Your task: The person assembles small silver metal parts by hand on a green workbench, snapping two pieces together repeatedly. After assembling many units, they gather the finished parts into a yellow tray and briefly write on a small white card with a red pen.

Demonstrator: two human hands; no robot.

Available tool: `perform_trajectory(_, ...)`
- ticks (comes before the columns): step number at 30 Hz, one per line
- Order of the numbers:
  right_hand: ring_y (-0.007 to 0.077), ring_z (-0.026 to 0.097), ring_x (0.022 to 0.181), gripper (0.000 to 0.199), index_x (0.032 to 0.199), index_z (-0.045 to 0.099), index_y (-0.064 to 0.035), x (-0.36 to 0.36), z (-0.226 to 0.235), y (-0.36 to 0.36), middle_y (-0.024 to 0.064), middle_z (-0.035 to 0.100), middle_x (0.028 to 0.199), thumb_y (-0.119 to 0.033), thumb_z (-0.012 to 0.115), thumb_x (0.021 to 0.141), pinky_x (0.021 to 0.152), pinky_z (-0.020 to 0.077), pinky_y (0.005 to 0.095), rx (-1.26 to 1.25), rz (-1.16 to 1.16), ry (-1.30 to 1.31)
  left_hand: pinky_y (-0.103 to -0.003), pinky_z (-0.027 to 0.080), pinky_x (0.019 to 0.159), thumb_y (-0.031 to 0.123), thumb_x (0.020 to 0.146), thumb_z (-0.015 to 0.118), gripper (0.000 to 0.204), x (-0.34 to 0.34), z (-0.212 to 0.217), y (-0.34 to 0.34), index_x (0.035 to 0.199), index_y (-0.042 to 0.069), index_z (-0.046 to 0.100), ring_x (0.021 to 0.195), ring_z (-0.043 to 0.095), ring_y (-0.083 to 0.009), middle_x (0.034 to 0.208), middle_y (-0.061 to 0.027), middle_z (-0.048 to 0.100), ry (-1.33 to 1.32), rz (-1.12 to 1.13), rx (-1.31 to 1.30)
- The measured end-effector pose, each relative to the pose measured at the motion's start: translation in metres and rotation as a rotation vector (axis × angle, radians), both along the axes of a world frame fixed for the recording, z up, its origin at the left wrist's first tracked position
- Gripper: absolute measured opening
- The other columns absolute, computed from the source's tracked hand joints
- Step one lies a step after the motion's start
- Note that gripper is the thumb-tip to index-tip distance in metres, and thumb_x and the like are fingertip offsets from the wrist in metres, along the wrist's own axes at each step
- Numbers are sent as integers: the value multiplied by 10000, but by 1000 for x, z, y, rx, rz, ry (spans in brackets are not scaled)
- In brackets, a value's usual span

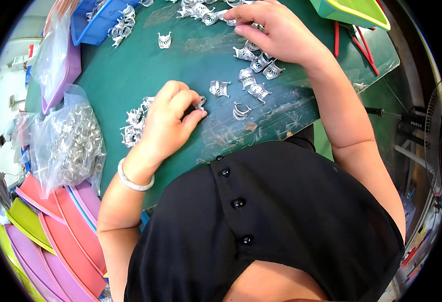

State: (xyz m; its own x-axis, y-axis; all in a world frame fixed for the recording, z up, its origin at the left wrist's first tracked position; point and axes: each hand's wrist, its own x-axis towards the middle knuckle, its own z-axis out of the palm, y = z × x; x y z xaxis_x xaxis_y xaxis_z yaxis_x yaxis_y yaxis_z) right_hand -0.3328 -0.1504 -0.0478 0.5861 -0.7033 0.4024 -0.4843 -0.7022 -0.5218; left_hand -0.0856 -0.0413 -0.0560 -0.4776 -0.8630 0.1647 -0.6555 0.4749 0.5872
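My left hand [169, 118] is closed, thumb and fingertips around a silver ring [201, 103] that shows only in part. Beside its wrist lies a small heap of silver openwork rings [133, 128]. My right hand [276, 32] reaches over the far side of the table, fingers bent and apart, with the thumb and forefinger at a row of similar rings [206, 14]. More rings [260, 63] lie just below that hand. Between the hands are a ring on its side [220, 88] and one standing with its band showing [241, 110].
The green tabletop [191, 65] is scuffed. At the far left stand a blue bin [93, 27] and a clear bag of metal rings [75, 141]. A green-yellow basket [354, 12] and red-handled pliers [364, 48] are far right. Stacked coloured trays [65, 226] lie lower left.
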Motion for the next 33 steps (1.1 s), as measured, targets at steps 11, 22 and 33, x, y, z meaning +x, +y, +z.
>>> perform_trajectory(11, 307, 585, 676, 195, 951, 632, -20, 2, 3, 1, 132, 604, 693, -108, 605, 780, 693, 448, 402, -5, 16, 4, -325, 489, 735, 1, 617, 770, 341, 2, -5, 10, 900, 3, 580, 907, 554, -257, 1048, -128, 516, -22, 37, -9)
perform_trajectory(22, 304, 587, 658, 194, 954, 629, -26, 2, 1, 0, 124, 612, 697, -104, 618, 777, 672, 449, 395, -40, 27, -24, -373, 458, 799, 139, 572, 828, 404, 9, 0, 9, 862, 14, 576, 937, 542, -285, 1065, -131, 524, -92, -36, -112)
perform_trajectory(33, 285, 580, 647, 189, 948, 626, -33, 3, 3, 2, 96, 602, 672, -107, 622, 774, 674, 435, 378, -29, 37, 8, -345, 387, 594, 146, 646, 758, 201, 0, -1, 22, 807, 81, 655, 612, 517, -211, 648, -19, 523, -202, 120, -250)
